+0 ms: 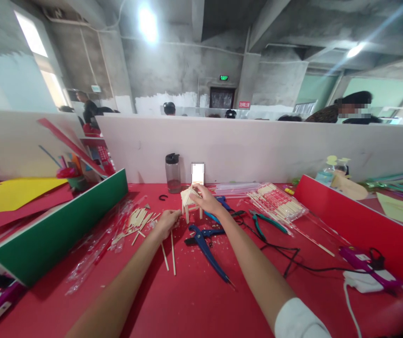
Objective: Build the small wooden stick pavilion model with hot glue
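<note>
A small pavilion model [187,197] of pale wooden sticks, with a peaked roof on thin legs, stands on the red table. My right hand [206,201] grips its roof from the right, thumb and fingers closed on it. At the model's left legs, my left hand [168,222] has its fingertips pinched together; what is between them is too small to make out. Two loose sticks [173,253] lie just below the left hand. A blue-handled cutter [206,253] rests in front of the model, among small wood chips.
Cut sticks [140,220] lie at left by a green divider [64,225]. A bottle [173,173] and a bright phone screen [197,173] stand behind. On the right are pliers [269,223], packed sticks [275,202], a black cable [314,269] and a red divider [359,230].
</note>
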A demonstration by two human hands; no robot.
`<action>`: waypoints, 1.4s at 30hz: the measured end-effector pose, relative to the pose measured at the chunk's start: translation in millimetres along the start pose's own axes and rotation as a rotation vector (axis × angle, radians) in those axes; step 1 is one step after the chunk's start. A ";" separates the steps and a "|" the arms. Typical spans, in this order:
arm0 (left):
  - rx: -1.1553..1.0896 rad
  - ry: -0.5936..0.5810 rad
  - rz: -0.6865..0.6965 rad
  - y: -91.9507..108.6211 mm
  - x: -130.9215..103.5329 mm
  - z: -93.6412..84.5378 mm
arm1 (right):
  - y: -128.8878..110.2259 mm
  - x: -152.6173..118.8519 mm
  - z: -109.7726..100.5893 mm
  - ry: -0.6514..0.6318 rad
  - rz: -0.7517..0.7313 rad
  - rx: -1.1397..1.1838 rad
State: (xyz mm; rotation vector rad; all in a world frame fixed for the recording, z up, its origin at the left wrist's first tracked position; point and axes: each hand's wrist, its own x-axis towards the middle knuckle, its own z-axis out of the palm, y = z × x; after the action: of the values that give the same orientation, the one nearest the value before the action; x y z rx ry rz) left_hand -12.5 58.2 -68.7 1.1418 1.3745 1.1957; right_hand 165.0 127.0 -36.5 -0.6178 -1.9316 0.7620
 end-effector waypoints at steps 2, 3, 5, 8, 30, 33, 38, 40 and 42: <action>-0.005 0.017 -0.010 0.2 -1.8 -1.6 | -3.4 -0.5 -0.7 0.016 0.011 -0.004; -0.008 0.021 -0.008 1.1 -2.7 -2.2 | -5.2 -0.7 -0.9 0.022 0.017 -0.004; -0.017 0.012 -0.002 4.0 -4.5 -2.6 | -8.3 -1.0 -1.1 0.020 0.023 0.003; -0.034 -0.023 0.001 8.2 -6.1 -1.7 | -11.1 -1.2 -1.1 0.011 0.015 0.011; 0.059 0.052 0.289 11.0 -1.2 2.2 | -13.3 -2.8 -2.6 0.014 -0.001 0.000; 0.011 0.050 0.261 7.1 1.1 2.2 | -13.0 -2.6 -2.3 0.005 -0.006 0.004; -0.021 0.112 0.225 2.9 4.6 2.5 | -8.3 -2.4 -1.7 0.006 0.006 0.007; -0.014 0.132 0.234 3.2 5.5 2.8 | -7.3 -2.4 -1.5 0.010 0.007 0.002; -0.006 0.135 0.248 4.4 5.9 3.1 | -7.2 -2.5 -1.3 0.013 0.008 -0.004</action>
State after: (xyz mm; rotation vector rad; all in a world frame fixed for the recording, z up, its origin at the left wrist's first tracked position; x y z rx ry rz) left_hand -9.8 64.7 -65.0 1.2744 1.3557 1.4751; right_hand 166.5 120.8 -32.2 -0.6317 -1.9201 0.7576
